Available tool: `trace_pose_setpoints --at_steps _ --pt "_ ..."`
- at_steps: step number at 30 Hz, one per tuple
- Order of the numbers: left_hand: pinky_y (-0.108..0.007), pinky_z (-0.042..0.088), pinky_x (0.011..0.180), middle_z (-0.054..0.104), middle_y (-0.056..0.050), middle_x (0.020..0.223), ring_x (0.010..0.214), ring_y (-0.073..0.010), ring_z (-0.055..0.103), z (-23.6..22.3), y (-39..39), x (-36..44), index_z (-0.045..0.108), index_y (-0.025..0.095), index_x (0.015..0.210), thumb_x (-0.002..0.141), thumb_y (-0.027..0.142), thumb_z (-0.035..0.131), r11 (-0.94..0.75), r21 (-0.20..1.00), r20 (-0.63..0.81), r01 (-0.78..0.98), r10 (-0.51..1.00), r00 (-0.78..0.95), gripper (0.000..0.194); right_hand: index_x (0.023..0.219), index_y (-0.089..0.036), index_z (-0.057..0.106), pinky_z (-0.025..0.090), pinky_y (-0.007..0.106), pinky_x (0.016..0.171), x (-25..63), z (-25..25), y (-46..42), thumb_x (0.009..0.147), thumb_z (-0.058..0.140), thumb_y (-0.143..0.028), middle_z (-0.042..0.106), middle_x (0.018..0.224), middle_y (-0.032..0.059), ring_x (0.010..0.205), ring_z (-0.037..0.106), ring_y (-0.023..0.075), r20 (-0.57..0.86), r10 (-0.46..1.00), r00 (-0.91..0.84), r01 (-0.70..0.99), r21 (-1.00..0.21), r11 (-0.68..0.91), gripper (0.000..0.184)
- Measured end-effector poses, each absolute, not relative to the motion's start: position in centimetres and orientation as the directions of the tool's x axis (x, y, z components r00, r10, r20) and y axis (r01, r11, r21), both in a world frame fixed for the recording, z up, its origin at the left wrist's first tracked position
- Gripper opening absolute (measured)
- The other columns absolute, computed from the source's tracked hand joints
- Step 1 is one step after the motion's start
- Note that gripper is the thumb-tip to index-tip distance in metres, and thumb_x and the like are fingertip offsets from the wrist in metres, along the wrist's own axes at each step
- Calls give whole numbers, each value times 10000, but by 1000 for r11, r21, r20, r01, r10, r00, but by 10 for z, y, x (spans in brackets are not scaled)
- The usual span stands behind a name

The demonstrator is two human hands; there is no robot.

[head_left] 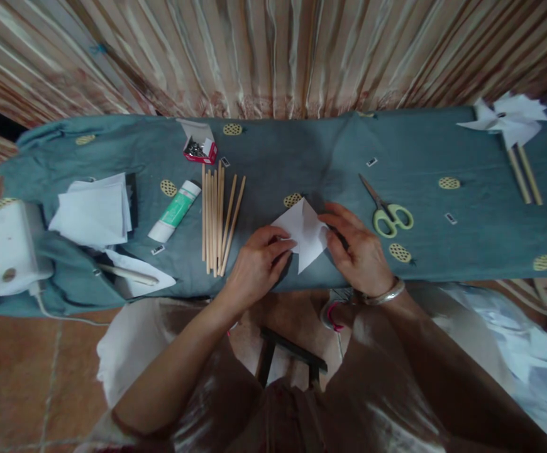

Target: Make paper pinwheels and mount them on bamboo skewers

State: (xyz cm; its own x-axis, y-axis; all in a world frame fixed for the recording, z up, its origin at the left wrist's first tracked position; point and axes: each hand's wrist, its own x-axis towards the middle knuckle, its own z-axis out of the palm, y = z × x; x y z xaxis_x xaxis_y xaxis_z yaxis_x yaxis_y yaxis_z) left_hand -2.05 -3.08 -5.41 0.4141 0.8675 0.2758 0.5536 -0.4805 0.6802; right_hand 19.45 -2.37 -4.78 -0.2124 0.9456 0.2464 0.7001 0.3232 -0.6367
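Note:
A white sheet of paper (307, 229), partly cut or folded into pointed flaps, is held between my two hands just above the cloth-covered table. My left hand (260, 261) pinches its left side between thumb and fingers. On the opposite edge, the thumb and fingers of my right hand (361, 251) close on the paper; a bracelet circles that wrist. Green-handled scissors (386, 211) lie right of my right hand, blades pointing away. Several wooden sticks (217, 220) lie side by side to the left of my left hand.
Farther left are a glue tube (175, 211), an opened red box (200, 148) of small metal pieces, a stack of white paper (95, 211) and a white corded box (14, 248). White paper pinwheels (513, 119) on sticks lie far right. A striped curtain (273, 56) hangs behind the table.

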Motion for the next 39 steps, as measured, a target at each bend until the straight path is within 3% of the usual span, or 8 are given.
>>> trace_pose_setpoints --at_steps 7,11,15,28,35,39 --pt "-368 540 876 646 -91 1079 1021 -194 611 -49 -33 -21 685 184 1058 932 168 556 -535 635 361 558 843 398 181 1150 -172 665 492 464 1068 198 -46 -27 919 455 -212 618 1342 138 1221 614 263 258 942 -217 717 -612 333 315" --pt "-371 486 781 671 -84 976 928 -216 595 -42 -41 -13 679 163 1025 934 262 584 -650 457 415 607 760 501 164 1129 -162 673 512 464 1040 200 -45 -30 915 459 -206 653 1290 148 1184 638 267 271 939 -213 739 -584 336 305" --pt "-378 422 745 687 -90 977 909 -235 577 -42 -47 -5 677 144 1011 926 312 598 -700 334 356 631 714 604 204 1094 -184 679 536 448 1000 198 -44 -36 913 462 -196 703 1199 125 1122 670 259 294 936 -193 751 -569 334 283" --pt "-348 390 709 688 -59 904 851 -217 573 -43 -48 -2 679 151 915 947 205 554 -708 187 326 681 698 637 140 1044 -182 697 574 369 866 199 -36 -48 884 482 -176 757 1047 86 937 724 235 222 958 -181 746 -604 280 268" --pt "-328 441 700 669 -74 866 787 -201 591 -46 -51 -5 655 123 885 934 156 535 -714 193 347 673 691 634 134 1076 -215 704 484 461 1031 222 -32 -40 795 527 -94 690 1224 92 1162 636 250 134 913 -386 621 -693 365 354" --pt "-322 462 701 669 -75 864 784 -196 595 -46 -57 -9 654 119 891 936 156 524 -733 206 379 648 671 637 143 1001 -237 742 448 504 1051 226 -32 -40 777 672 -180 635 1324 93 1232 584 281 57 897 -438 581 -744 331 242"
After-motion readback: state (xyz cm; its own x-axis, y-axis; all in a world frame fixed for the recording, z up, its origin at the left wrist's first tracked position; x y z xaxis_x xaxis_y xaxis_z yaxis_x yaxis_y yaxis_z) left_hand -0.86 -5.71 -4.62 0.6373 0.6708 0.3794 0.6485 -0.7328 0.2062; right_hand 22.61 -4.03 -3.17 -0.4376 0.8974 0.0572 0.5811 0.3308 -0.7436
